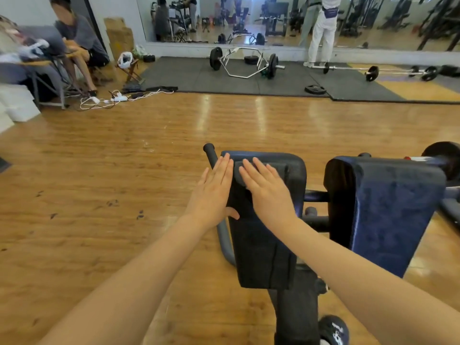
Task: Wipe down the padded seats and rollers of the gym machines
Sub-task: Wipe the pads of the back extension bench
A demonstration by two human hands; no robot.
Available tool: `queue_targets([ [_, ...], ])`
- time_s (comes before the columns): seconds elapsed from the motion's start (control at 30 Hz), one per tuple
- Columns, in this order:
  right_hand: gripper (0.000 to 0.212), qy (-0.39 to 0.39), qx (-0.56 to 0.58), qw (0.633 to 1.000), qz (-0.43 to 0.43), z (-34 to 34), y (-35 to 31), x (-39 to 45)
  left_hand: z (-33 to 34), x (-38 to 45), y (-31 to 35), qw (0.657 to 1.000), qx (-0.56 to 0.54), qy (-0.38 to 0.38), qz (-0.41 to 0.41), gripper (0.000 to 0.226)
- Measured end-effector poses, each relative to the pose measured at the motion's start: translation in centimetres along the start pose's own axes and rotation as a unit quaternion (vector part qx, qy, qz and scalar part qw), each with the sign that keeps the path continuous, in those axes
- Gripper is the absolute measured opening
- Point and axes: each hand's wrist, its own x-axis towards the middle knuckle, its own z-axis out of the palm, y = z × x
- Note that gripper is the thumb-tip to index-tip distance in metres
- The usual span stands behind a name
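Dark cloth (251, 170), folded and lying on the upper part of the near padded seat (263, 245), is being pressed flat under straight, spread fingers (258, 168) of the right hand (267, 192). Beside the cloth, on the seat's left edge, the left hand (214, 192) is lying with its fingers extended and together, its thumb (232, 214) touching the pad; neither hand is curling round anything. Just left of the seat a black handle (210, 151) is rising. Right of the seat, apart from it, a second pad (388, 215) is standing under a draped blue towel (398, 207), with a roller end (445, 153) behind it. Judged risk: since the cloth is only being pinned by an open palm, a fast stroke could let it bunch or slide off the seat's far edge, leaving the lower pad unwiped. The seat's tilt would be encouraging that slip.
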Motion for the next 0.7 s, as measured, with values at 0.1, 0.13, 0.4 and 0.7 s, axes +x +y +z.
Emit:
queue_targets([
  [0.1, 0.05, 0.001, -0.005, 0.999, -0.039, 0.3, -0.7, 0.2, -0.2, 0.0, -0.1, 1.0, -0.008, 0.0, 0.004, 0.124],
  [0.13, 0.054, -0.014, -0.012, 0.998, -0.06, 0.1, -0.1, -0.2, -0.2, -0.1, -0.2, 1.0, -0.005, 0.001, 0.008, 0.125],
  [0.4, 0.084, -0.062, -0.086, 0.993, -0.051, -1.8, 5.4, -4.1, -0.1, -0.2, 0.1, 1.0, 0.013, 0.005, 0.008, 0.128],
  [0.7, 0.057, -0.087, -0.027, 0.983, -0.162, -0.3, 1.6, -3.6, 0.0, 0.0, 0.2, 1.0, 0.018, -0.01, -0.003, 0.127],
])
